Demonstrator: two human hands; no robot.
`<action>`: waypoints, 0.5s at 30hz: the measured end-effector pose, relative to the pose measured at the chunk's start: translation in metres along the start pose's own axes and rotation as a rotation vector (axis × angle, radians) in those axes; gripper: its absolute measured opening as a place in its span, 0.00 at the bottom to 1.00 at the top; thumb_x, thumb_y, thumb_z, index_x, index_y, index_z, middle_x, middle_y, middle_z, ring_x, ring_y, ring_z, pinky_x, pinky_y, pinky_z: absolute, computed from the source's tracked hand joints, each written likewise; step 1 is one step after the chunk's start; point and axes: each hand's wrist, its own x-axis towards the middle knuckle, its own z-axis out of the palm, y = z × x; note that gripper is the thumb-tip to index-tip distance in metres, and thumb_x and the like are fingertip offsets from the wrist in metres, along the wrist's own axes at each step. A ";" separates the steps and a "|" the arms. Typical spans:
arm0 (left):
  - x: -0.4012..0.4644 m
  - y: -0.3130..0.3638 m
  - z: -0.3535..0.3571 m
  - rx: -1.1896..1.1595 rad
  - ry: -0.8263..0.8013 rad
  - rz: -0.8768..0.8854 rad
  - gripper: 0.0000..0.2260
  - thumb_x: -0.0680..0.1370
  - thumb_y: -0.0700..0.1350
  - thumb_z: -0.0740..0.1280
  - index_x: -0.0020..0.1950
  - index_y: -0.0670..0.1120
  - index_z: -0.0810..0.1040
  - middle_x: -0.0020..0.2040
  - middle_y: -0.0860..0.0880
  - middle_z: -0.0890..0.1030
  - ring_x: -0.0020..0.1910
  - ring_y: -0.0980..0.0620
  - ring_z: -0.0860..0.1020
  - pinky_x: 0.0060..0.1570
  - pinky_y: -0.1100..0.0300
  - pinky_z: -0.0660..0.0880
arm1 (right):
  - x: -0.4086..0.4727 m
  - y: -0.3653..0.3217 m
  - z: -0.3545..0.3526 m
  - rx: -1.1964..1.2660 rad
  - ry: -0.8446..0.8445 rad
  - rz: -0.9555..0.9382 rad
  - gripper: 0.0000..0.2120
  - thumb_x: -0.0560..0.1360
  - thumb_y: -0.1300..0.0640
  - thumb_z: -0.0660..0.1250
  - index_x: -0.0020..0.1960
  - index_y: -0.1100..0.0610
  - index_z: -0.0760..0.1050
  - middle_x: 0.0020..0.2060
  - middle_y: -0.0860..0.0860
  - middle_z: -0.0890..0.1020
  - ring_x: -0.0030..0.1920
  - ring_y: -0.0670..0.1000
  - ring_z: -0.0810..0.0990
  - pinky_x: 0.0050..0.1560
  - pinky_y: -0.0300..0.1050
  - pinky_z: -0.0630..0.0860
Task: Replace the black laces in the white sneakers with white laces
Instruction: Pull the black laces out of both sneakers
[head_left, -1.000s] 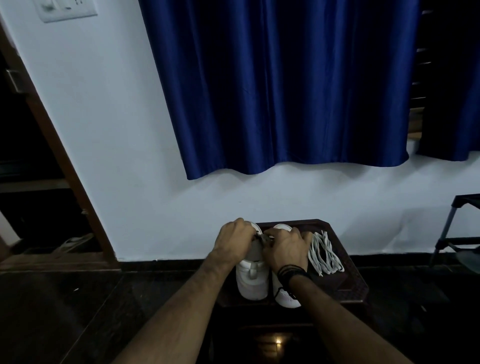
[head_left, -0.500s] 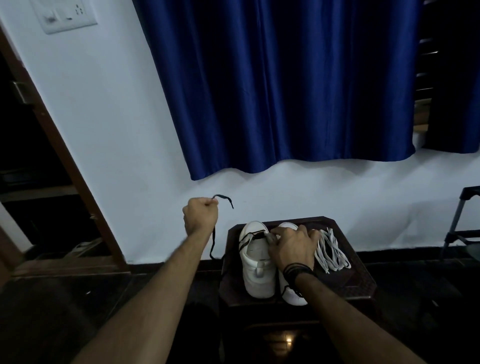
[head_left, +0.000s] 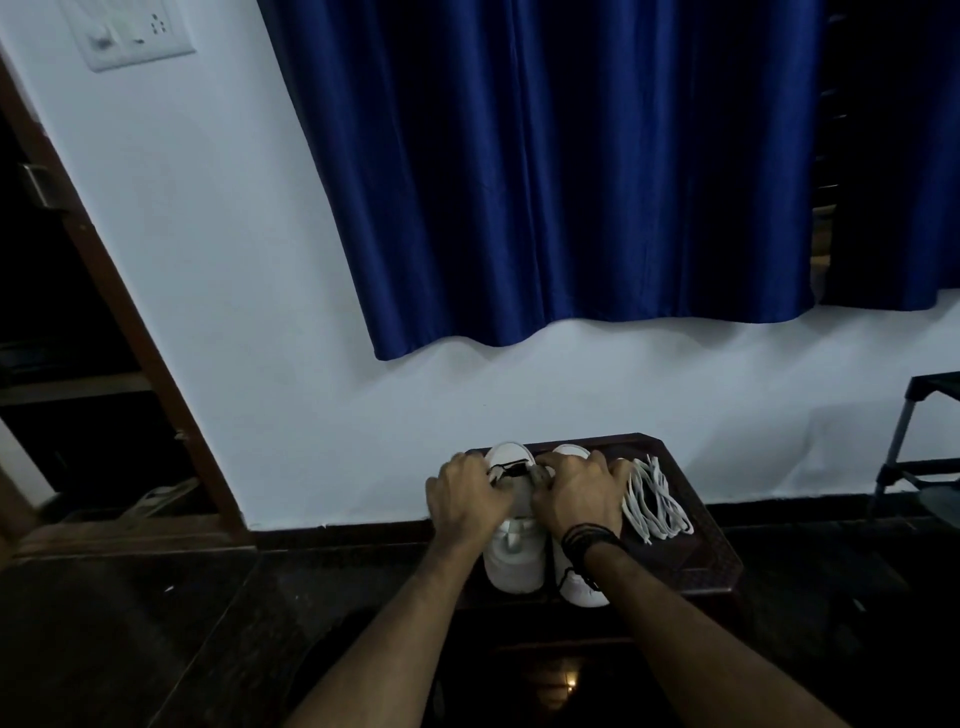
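The black lace (head_left: 505, 470) is pinched between the curled fingers of the left hand (head_left: 467, 501) and right hand (head_left: 576, 499), over the left sneaker (head_left: 514, 545). It is best drawn out eyelet by eyelet, the shoe being steadied. The white laces (head_left: 655, 501) lie just beside the right fingers.

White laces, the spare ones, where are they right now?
The white laces lie bundled on the dark stool, right of both sneakers, beside the right hand.

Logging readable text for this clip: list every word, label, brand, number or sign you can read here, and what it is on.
None can be read.
Right sneaker: a small dark mark near the heel, too small and blurred to read.
Left sneaker: no lettering shows.
Switch plate on the wall: switches and socket holes only, no text.
White laces and stool: plain.
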 end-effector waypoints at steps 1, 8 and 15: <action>-0.005 0.001 0.005 0.021 0.023 -0.035 0.13 0.78 0.54 0.63 0.54 0.47 0.80 0.55 0.47 0.81 0.57 0.44 0.79 0.55 0.52 0.71 | 0.000 0.000 0.000 -0.005 -0.018 -0.014 0.16 0.75 0.46 0.61 0.60 0.43 0.79 0.50 0.50 0.84 0.58 0.55 0.75 0.56 0.53 0.56; -0.034 -0.004 0.018 -0.042 0.276 0.030 0.04 0.76 0.44 0.70 0.46 0.44 0.82 0.45 0.46 0.81 0.37 0.40 0.80 0.39 0.51 0.73 | 0.001 -0.001 -0.004 -0.056 -0.072 -0.128 0.20 0.71 0.48 0.59 0.62 0.44 0.77 0.51 0.50 0.83 0.57 0.57 0.74 0.55 0.54 0.59; -0.045 -0.010 0.024 0.005 0.421 0.094 0.05 0.69 0.40 0.76 0.41 0.46 0.82 0.37 0.50 0.78 0.33 0.46 0.78 0.38 0.53 0.67 | 0.019 -0.011 -0.019 -0.112 -0.118 -0.443 0.17 0.72 0.51 0.64 0.59 0.45 0.80 0.55 0.50 0.80 0.59 0.56 0.71 0.58 0.52 0.61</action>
